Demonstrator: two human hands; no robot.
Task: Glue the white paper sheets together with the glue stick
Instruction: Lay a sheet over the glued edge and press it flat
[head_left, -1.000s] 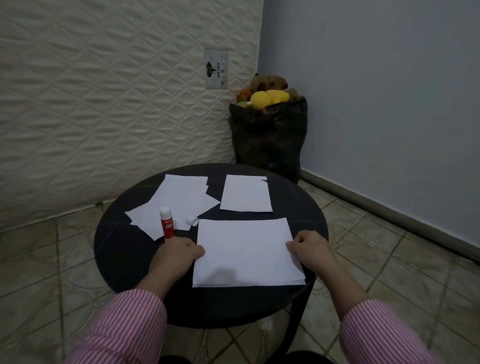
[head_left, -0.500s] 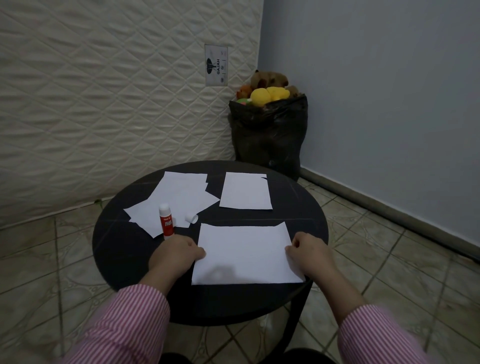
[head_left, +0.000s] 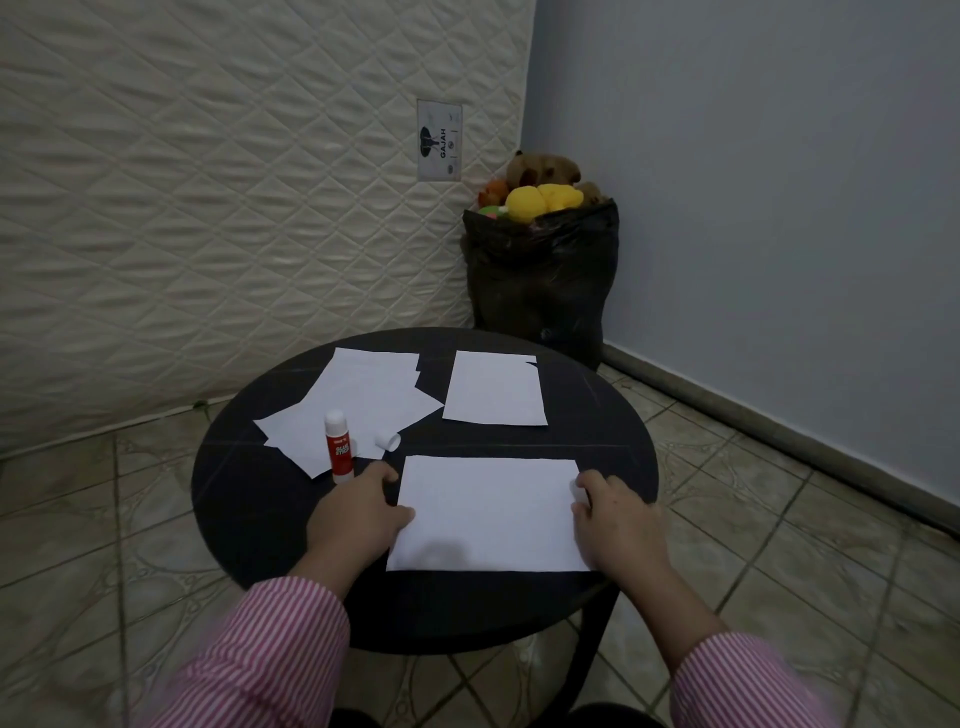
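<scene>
A big white paper sheet (head_left: 488, 512) is lying flat on the near side of a round black table (head_left: 249, 499). The left hand (head_left: 353, 514) is resting at the sheet's left edge, with its fingers (head_left: 400, 517) curled loosely together and touching the paper. The right hand (head_left: 618, 522) is sitting at the right edge, and its fingertips (head_left: 582, 491) are pinching the paper's far right corner, which is lifting up a little.

The glue stick (head_left: 338, 448) is standing upright with its cap off, just beyond the left hand and not touching it. Its white cap (head_left: 388, 441) is lying on its side just beside it. Behind the glue stick, a loose pile of paper sheets (head_left: 358, 405) is spreading over the table. One more paper sheet (head_left: 493, 389) is lying alone at the far side.

Both arms are wearing pink striped sleeves (head_left: 270, 649).
</scene>
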